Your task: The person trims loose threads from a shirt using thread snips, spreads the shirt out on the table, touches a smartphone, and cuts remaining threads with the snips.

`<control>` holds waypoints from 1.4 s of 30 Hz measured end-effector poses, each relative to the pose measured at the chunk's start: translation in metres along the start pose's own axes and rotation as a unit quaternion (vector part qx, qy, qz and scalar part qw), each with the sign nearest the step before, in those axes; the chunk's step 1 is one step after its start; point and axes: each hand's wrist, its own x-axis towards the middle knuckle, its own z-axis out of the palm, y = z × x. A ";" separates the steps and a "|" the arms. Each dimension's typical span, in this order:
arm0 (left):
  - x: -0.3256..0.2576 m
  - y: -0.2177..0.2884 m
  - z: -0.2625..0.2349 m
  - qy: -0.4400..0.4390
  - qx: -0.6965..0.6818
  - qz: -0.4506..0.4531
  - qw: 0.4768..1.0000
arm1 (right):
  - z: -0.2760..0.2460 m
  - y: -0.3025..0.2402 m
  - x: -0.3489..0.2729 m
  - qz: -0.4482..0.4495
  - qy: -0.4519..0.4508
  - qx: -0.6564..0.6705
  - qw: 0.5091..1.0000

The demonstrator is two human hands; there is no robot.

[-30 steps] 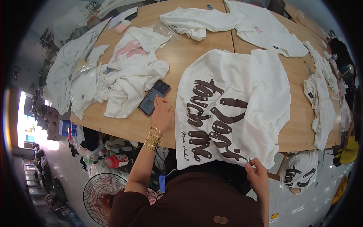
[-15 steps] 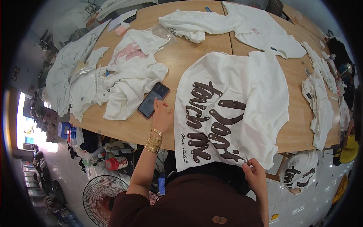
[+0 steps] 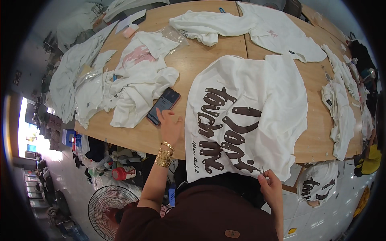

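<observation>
A smartphone [image 3: 164,105] with a lit screen and a reddish edge lies on the table, left of a white garment. My left hand [image 3: 170,123], with gold bangles at its wrist, reaches over the phone's lower right part. One finger is stretched onto the screen, and the others are apart. The white garment [image 3: 281,100] has large dark brown lettering and drapes over the table's near edge toward my lap. At its lower right, my right hand [image 3: 270,183] pinches a small pointed metal tool [image 3: 261,170], perhaps thread snips. Its tip stands at the cloth; most of it is hidden.
White garments [image 3: 134,96] lie heaped left of the phone, with more [image 3: 277,32] at the far side and a folded one [image 3: 337,116] on the right. A black fan [image 3: 110,209] stands below left. A lettered white bundle [image 3: 317,182] sits below the table's right edge.
My left hand has shifted slightly left and down, its finger going from the middle of the phone's screen toward the lower part. The screen's picture differs. My right hand has barely moved.
</observation>
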 end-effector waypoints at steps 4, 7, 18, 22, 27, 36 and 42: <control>0.004 -0.012 0.007 -0.032 -0.039 0.009 0.999 | 0.002 0.001 0.001 -0.009 -0.003 0.006 1.000; 0.013 -0.005 0.020 -0.046 -0.035 0.023 0.998 | 0.003 -0.002 0.001 0.000 0.007 -0.008 1.000; 0.019 0.004 0.022 -0.054 -0.010 0.064 0.996 | 0.001 0.003 -0.001 -0.004 0.011 0.008 1.000; 0.000 0.012 0.012 -0.062 -0.003 0.083 0.995 | 0.001 0.000 -0.001 0.000 0.008 0.020 1.000; -0.007 -0.003 0.007 -0.017 0.002 0.014 1.000 | 0.001 -0.001 0.000 0.005 0.002 0.017 1.000; 0.011 0.001 0.023 -0.025 0.029 0.015 0.999 | 0.002 -0.004 -0.001 -0.005 0.002 0.009 1.000; 0.030 0.010 0.030 -0.054 0.008 0.020 0.998 | 0.001 -0.001 -0.001 -0.005 0.008 -0.010 1.000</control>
